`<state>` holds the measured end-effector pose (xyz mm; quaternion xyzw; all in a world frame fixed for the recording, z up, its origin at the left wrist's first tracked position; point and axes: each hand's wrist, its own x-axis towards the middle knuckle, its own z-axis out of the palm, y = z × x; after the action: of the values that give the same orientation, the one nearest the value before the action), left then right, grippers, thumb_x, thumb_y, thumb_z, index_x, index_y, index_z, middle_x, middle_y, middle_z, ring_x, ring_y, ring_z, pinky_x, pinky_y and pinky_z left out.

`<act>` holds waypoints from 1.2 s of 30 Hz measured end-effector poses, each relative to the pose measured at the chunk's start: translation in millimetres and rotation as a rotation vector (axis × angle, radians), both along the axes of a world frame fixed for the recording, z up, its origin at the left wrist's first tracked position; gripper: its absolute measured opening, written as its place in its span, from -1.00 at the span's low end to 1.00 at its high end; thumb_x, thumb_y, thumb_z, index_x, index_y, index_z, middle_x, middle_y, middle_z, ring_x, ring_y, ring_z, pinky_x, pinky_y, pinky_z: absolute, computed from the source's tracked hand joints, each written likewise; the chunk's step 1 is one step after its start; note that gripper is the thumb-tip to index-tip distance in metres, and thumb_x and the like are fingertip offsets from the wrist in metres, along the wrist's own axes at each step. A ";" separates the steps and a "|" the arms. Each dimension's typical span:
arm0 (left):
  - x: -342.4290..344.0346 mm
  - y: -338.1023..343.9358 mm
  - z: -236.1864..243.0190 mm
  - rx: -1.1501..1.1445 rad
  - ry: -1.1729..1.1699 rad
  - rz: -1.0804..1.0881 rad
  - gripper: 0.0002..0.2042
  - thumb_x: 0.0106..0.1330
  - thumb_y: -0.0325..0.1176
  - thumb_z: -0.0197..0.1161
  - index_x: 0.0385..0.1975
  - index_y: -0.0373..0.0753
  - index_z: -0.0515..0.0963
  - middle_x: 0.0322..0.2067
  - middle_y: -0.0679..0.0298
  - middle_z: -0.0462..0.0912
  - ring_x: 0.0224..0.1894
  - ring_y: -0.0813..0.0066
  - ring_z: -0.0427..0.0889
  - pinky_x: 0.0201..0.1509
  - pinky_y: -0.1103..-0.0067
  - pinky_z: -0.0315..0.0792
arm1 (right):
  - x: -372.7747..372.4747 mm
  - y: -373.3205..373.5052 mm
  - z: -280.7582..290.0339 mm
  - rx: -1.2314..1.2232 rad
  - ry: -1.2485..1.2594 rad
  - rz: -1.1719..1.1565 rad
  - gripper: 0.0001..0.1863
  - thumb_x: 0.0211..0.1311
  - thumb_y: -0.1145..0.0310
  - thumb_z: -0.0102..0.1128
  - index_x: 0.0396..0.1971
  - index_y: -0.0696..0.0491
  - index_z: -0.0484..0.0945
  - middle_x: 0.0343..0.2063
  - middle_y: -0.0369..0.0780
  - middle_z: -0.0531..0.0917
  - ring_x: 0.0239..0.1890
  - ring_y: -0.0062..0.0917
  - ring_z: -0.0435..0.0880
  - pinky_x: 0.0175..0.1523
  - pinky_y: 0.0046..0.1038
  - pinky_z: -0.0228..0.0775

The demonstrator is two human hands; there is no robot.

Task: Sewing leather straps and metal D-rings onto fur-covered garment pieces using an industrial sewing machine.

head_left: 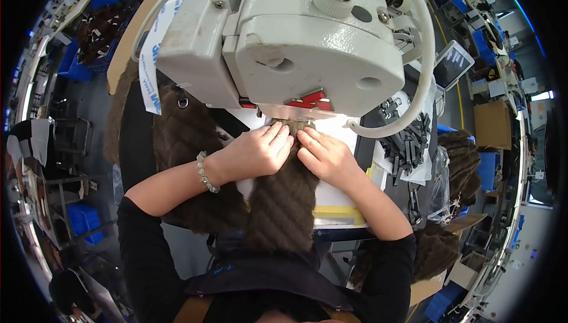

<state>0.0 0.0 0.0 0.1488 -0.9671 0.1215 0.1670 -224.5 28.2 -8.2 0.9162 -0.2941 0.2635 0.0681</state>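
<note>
A white industrial sewing machine (319,51) stands over the work in front of me. Under its head lies a strip of brown plush fur fabric (283,210), its far end at the needle area and its near end hanging over the table edge toward my lap. My left hand (263,150), below a beaded bracelet, presses the fabric's left side with fingers together. From the right, my right hand (326,156) presses the other side, fingertips close to the left ones. The needle and presser foot are mostly hidden by the machine head.
More brown fur fabric (195,175) lies on the table at left. Several black straps with metal clips (408,139) are heaped at right, near a tablet screen (454,63). Fur pieces (458,163) stand beyond them. A white curved tube (417,95) arches beside the machine.
</note>
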 end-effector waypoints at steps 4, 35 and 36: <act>-1.4 -6.8 -0.4 -0.020 0.028 0.019 -0.74 0.12 -0.44 0.24 -0.22 -0.44 0.61 -0.19 0.00 0.67 -0.09 0.20 0.69 0.05 0.45 0.59 | -1.4 -7.1 0.6 -0.045 0.024 -0.036 -0.86 -0.15 0.45 0.22 -0.53 0.10 0.46 -0.19 -0.13 0.67 -0.11 -0.33 0.70 -0.11 -0.42 0.61; 3.9 -10.7 -7.6 0.033 0.025 0.061 -0.74 0.03 -0.43 0.24 -0.27 -0.39 0.60 -0.26 0.17 0.67 -0.17 0.38 0.68 -0.06 0.55 0.59 | -1.1 -8.0 -2.8 0.094 -0.028 -0.048 -0.81 -0.12 0.46 0.22 -0.43 0.16 0.48 -0.16 -0.08 0.62 -0.09 -0.28 0.66 -0.04 -0.34 0.55; 4.0 -10.8 -7.4 0.041 0.035 0.055 -0.75 0.03 -0.43 0.24 -0.28 -0.39 0.60 -0.27 0.17 0.67 -0.17 0.38 0.68 -0.06 0.55 0.59 | -1.2 -7.7 -3.0 0.096 -0.033 -0.048 -0.80 -0.12 0.46 0.21 -0.43 0.16 0.48 -0.15 -0.08 0.62 -0.08 -0.28 0.66 -0.04 -0.34 0.55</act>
<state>4.0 -10.8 -7.4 0.1809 -0.9618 0.1035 0.1773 -225.7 20.5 -11.2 0.9067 -0.3294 0.2622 0.0255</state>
